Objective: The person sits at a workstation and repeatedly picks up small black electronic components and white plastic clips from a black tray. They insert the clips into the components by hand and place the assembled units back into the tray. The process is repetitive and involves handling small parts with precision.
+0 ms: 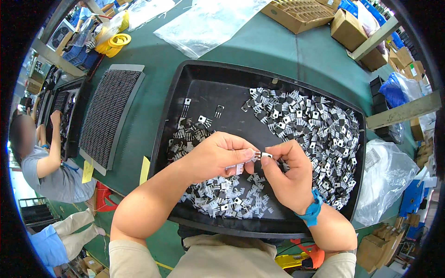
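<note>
Over the middle of a large black tray (194,76) my two hands meet, fingers pinched. My right hand (292,173), with a blue wrist band, grips a black transistor with a metal tab (266,155), its legs pointing left. Those legs reach into the fingertips of my left hand (215,155), which pinches a small white plastic piece (239,169). Whether legs and plastic are joined is hidden by my fingers. A big heap of transistors (320,139) fills the tray's right side. Below my hands lies a mixed pile of white plastic pieces (255,204) and transistors.
Left of the tray, a grey board (111,116) carries dense rows of dark parts on the green table (153,58). Clear plastic bags (208,28) and a divided cardboard box (301,14) sit beyond. Another person (51,162) works at the far left.
</note>
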{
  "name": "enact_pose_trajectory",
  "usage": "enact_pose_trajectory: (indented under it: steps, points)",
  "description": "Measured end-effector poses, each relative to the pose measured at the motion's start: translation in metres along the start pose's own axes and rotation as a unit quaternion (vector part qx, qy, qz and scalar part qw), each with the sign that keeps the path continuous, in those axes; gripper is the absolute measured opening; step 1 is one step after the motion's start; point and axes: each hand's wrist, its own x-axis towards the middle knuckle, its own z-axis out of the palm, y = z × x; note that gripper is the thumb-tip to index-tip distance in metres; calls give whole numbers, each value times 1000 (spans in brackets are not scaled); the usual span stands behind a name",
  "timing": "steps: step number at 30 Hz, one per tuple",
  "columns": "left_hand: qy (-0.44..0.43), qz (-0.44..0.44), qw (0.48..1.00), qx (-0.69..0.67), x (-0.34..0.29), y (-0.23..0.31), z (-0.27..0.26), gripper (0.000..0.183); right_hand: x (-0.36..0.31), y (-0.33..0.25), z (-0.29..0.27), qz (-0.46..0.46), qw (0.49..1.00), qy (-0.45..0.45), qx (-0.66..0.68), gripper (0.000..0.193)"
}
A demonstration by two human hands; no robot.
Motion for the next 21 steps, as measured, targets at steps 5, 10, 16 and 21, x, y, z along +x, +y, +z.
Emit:
enact_pose_trajectory:
  steps: [5, 10, 16, 21]
  points:
    - [6, -7, 1000, 8, 3, -5, 0, 21, 2, -4, -3, -22, 996, -61, -60, 10]
    - [-22, 9, 996, -91, 5, -4, 1, 16, 5, -9, -10, 129, 987, 0, 96, 8]
    - [-9, 52, 990, -131, 7, -8, -6, 12, 4, -11, -10, 161, 974, 2, 162, 9]
    - [35, 40, 998, 16, 4, -3, 4, 13, 2, -7, -6, 148, 978, 0, 145, 11]
